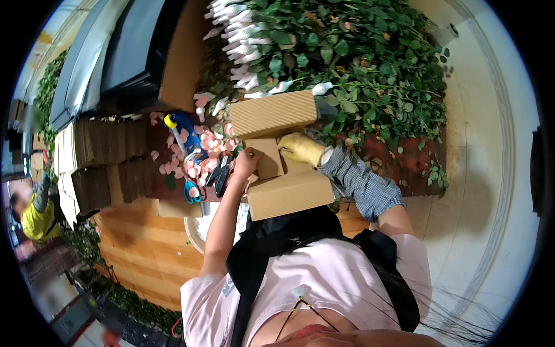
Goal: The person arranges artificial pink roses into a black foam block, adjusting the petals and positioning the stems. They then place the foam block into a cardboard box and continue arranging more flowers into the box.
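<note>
In front of my body lies a brown corrugated cardboard wrapper, partly folded, with one panel raised on the far side and another on the near side. My left hand is bare and closed, its curled fingers gripping the wrapper's left end by a small folded-in flap. On the right, my right hand wears a yellow glove below a checked sleeve cover. Its bent fingers grip the cardboard between the two raised panels, and the fingertips are partly hidden.
Roses with white-sleeved heads and leafy stems fill the table's far side. Pink petals, teal-handled scissors and a yellow-topped tool lie left of my hands. Stacked cardboard and a large dark box stand farther left.
</note>
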The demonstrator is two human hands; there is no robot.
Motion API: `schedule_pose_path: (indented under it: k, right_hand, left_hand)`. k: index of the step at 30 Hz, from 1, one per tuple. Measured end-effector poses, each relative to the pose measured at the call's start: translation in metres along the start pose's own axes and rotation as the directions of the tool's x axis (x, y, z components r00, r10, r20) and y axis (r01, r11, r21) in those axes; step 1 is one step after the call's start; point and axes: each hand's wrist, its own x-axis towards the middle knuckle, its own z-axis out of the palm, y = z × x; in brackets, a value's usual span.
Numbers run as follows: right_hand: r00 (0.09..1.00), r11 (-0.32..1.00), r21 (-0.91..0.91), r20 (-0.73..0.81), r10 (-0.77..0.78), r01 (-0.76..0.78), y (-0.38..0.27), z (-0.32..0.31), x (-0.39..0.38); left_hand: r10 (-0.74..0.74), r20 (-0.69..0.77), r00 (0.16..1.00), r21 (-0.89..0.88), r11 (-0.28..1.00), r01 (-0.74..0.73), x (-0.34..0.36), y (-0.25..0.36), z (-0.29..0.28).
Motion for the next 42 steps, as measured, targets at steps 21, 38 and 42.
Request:
schedule_pose_path:
  k: [21,38,42]
  right_hand:
    - [0.938,0.994,0.101,0.339,-0.071,0.038,-0.062,-0.024,-0.065]
    - [0.413,0.573,-0.090,-0.784,0.463,-0.814,0.142,-0.197,-0.151]
    - [0.484,0.634,-0.218,-0.829,0.280,-0.742,0.182,-0.204,-0.151]
  left_hand:
    - [0.114,0.479,0.871,0.533,0.750,-0.391,-0.001,0.033,0.021]
    - [0.106,0.523,0.846,0.320,0.895,-0.310,-0.028,0.024,0.014]
    - [0.161,0.508,0.846,0.323,0.875,-0.360,-0.028,0.011,0.016]
